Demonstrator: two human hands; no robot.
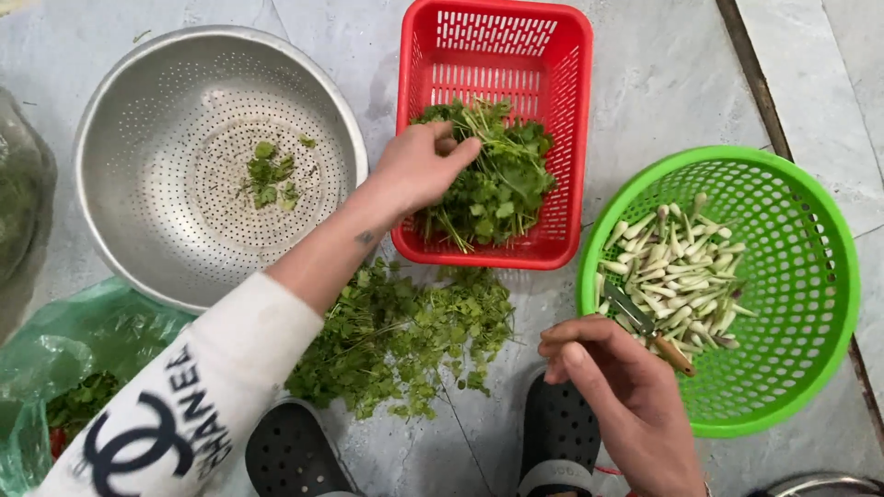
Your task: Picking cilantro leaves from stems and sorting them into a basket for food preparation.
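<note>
Even, soft daylight; exposure good, no harsh shadows.
Diffuse light from above, faint soft shadows just under the red basket [552, 55] and green basket [810, 230]. Mild sheen on the steel colander [120, 138] at upper left, no blown glare. Colours saturated, greens and red vivid. Sharp at centre; slight softness and compression blockiness on the herb pile [396, 340]. Plastic bag [55, 340] at lower left dim, hazy. Slight wide-angle stretch at frame edges.

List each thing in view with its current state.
Left hand: in the red basket, grasping herbs.
Right hand: holds a knife at the green basket's rim.
Colander: nearly empty, few leaves.
Green basket: holds white stalks.
Floor pile: loose herbs.
</note>
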